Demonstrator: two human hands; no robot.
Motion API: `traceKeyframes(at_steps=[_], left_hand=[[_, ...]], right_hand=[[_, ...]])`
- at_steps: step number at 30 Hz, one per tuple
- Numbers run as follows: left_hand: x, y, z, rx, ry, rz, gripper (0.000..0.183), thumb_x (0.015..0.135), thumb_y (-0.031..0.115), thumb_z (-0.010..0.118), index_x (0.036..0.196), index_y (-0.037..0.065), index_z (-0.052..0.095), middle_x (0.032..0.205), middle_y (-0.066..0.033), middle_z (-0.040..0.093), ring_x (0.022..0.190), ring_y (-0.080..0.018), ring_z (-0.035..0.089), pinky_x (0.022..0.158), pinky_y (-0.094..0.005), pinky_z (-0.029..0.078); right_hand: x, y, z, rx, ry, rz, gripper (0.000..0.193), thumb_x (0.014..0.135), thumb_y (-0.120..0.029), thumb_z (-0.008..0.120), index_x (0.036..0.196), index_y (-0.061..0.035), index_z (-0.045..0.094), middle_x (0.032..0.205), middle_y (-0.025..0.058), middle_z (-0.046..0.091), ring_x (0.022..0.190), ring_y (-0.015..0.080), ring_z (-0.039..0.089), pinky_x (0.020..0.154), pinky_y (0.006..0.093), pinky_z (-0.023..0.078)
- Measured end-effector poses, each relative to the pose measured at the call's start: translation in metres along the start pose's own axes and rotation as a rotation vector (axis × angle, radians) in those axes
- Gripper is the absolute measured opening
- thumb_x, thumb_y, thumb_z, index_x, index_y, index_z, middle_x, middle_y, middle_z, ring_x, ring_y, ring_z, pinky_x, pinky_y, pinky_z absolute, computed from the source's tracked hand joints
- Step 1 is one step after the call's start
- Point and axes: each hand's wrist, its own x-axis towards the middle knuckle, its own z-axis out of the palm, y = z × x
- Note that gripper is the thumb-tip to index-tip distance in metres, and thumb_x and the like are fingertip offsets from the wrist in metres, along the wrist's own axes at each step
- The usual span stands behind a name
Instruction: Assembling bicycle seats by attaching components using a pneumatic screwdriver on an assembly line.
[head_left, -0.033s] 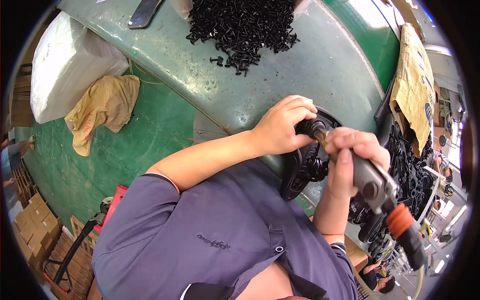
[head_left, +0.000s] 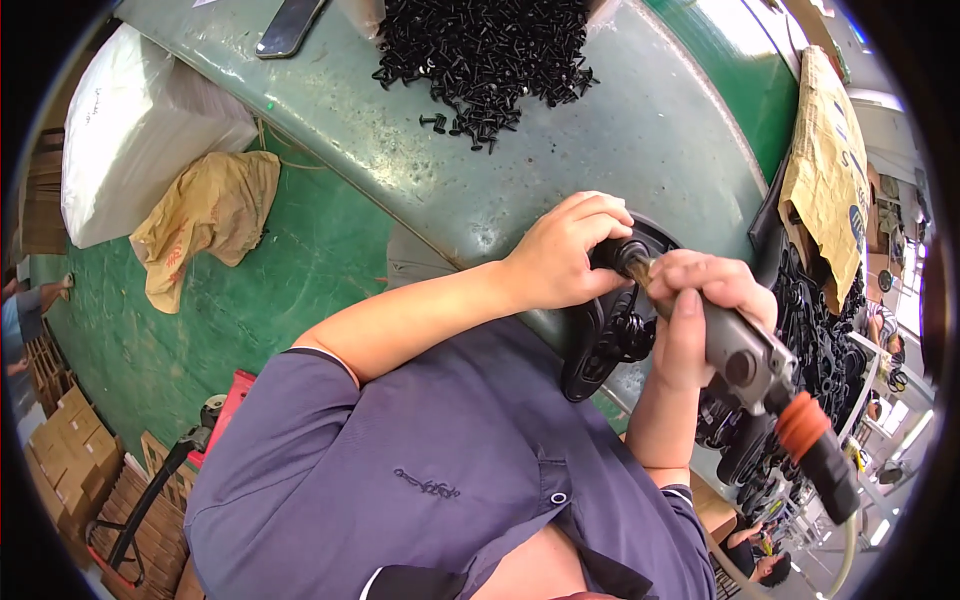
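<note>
My left hand [head_left: 568, 250] is closed on a black moulded plastic part [head_left: 590, 350] at the table's near edge. Its fingers curl over the part's far end, beside a round black piece [head_left: 628, 255]. In my right hand [head_left: 700, 310] is a grey pneumatic screwdriver [head_left: 745, 360] with an orange collar [head_left: 803, 425] and a hose at its rear. The driver slants down to the left, its brass-coloured nose meeting the round piece. Its tip is hidden there. A loose pile of black screws [head_left: 490, 60] lies at the far side of the table.
The green table [head_left: 420, 160] carries a phone [head_left: 290, 27] at its far left. More black plastic parts [head_left: 815, 330] heap up at the right, beside a brown paper sack [head_left: 825, 170]. On the floor at left are a white wrapped bundle [head_left: 130, 140] and a crumpled sack [head_left: 205, 220].
The rear of the pneumatic screwdriver has shifted slightly away from me and to the right, my right hand moving slightly with it. My left hand and the plastic part look the same.
</note>
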Motion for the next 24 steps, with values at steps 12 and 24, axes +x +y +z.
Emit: traceKeyframes(at_steps=[12, 24], left_hand=[[-0.02, 0.025, 0.005, 0.156, 0.03, -0.012, 0.049, 0.069, 0.012, 0.089, 0.112, 0.001, 0.067, 0.123, -0.0149, 0.067, 0.119, -0.0374, 0.063, 0.106, -0.0471, 0.049], [0.002, -0.033, -0.12, 0.831, -0.033, -0.007, 0.018, 0.084, 0.013, 0.08, 0.097, 0.006, 0.07, 0.095, -0.0132, 0.065, 0.094, -0.0357, 0.064, 0.083, -0.0446, 0.053]], right_hand=[[-0.009, -0.034, -0.01, 0.077, 0.014, 0.001, 0.038, 0.094, 0.004, 0.064, 0.127, -0.006, 0.047, 0.115, 0.0218, 0.064, 0.077, 0.0215, 0.065, 0.077, 0.0422, 0.058], [-0.042, -0.055, -0.057, 0.17, 0.144, -0.142, 0.041, 0.089, -0.003, 0.059, 0.129, -0.0066, 0.048, 0.109, 0.0177, 0.057, 0.07, 0.0215, 0.061, 0.069, 0.042, 0.055]])
